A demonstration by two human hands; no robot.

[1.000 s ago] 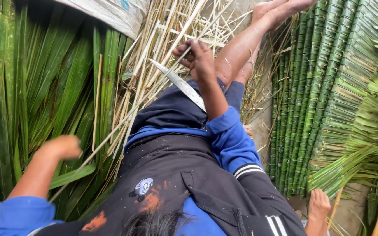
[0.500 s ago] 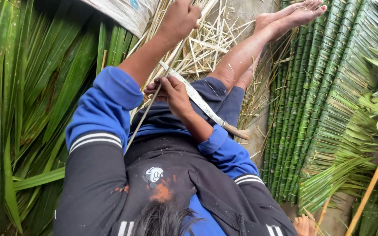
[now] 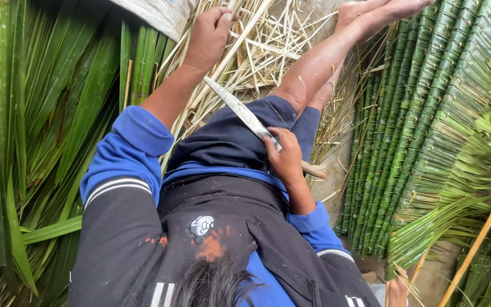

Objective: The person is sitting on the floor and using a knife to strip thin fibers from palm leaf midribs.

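I sit on the ground with my legs stretched forward. My left hand (image 3: 208,34) reaches ahead and closes on a pale stripped leaf stalk (image 3: 240,48) lying in a heap of such stalks. My right hand (image 3: 285,156) rests on my lap and grips a long knife (image 3: 240,108). Its grey blade points up and to the left, across my dark shorts. The wooden handle end (image 3: 315,170) sticks out beyond my fingers.
Long green palm leaves (image 3: 35,142) lie in a pile on the left. Rows of stitched, folded leaf panels (image 3: 421,125) lie on the right, with loose fronds and a bamboo pole (image 3: 478,239) beside them. A white sack (image 3: 154,14) sits at the top. My bare leg (image 3: 325,57) stretches over the stalks.
My left hand rose from the green leaves at lower left and reached forward onto the pale stalks. My right hand brought the knife down from over the stalks to my lap.
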